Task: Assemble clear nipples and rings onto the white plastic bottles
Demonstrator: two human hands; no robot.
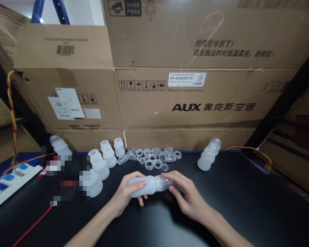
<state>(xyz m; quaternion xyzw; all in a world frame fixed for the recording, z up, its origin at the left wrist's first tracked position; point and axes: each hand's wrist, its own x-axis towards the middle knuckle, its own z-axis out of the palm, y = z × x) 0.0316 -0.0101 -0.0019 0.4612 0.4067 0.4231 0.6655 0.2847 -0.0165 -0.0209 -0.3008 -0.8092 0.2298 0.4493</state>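
Note:
My left hand (128,192) is wrapped round a frosted white baby bottle (145,186), which lies nearly level above the black table. On the bottle's right end sits a clear dome cap (165,183). The fingertips of my right hand (185,195) pinch that cap from above and below. Beyond my hands lie several loose translucent collar rings (149,164) and clear caps (170,157). Open-necked frosted bottles (100,168) stand in a group to the left of these parts.
Capped bottles (207,157) stand at the back right, and another capped bottle (60,145) at the back left. A cardboard wall (149,116) closes the rear. A power strip (18,178), a red cable (32,226) and a pixelated patch occupy the left side.

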